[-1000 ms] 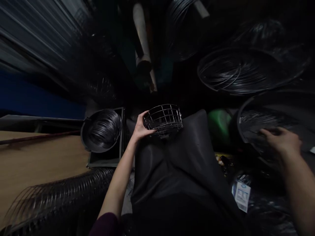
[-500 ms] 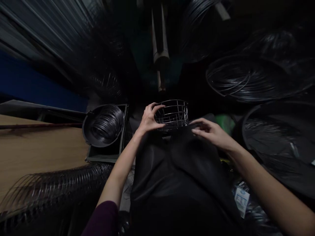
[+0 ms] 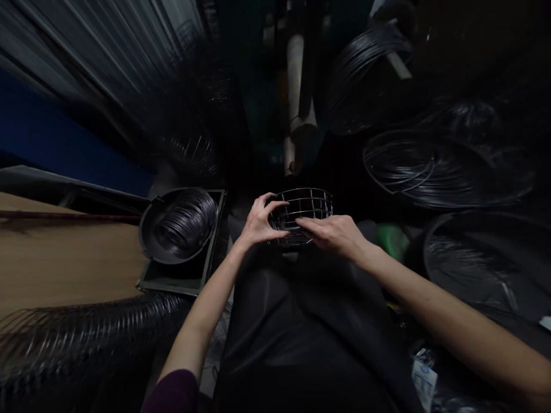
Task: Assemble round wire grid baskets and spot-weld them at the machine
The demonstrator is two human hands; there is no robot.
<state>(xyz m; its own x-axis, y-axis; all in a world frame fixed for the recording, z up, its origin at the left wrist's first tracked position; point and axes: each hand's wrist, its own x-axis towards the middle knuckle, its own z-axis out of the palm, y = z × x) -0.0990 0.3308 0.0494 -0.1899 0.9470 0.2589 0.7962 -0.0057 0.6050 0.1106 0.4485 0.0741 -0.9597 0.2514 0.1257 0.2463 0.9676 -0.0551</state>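
A round basket of thin metal wire (image 3: 311, 206) sits in front of me, just beyond my dark-covered lap (image 3: 301, 321). My left hand (image 3: 259, 221) grips its left side, thumb below and fingers over the upper wires. At the near right side is my right hand (image 3: 333, 234), its fingers pressed together and reaching across the basket's wires. Whatever lies between those fingertips is hidden or too thin to make out. The basket's lower part is partly covered by the right hand.
A wire coil (image 3: 187, 222) lies in a dark bowl on a crate (image 3: 172, 281) to the left. Wire rings (image 3: 99, 327) line the lower left. Machine parts (image 3: 297, 86) stand ahead. More coiled wire (image 3: 422, 169) and a large dark tub (image 3: 486, 269) are at the right.
My right hand has moved left, from beside the basket to across its near right side. The left hand keeps its grip. The whole view has shifted, so the basket sits lower in the picture.
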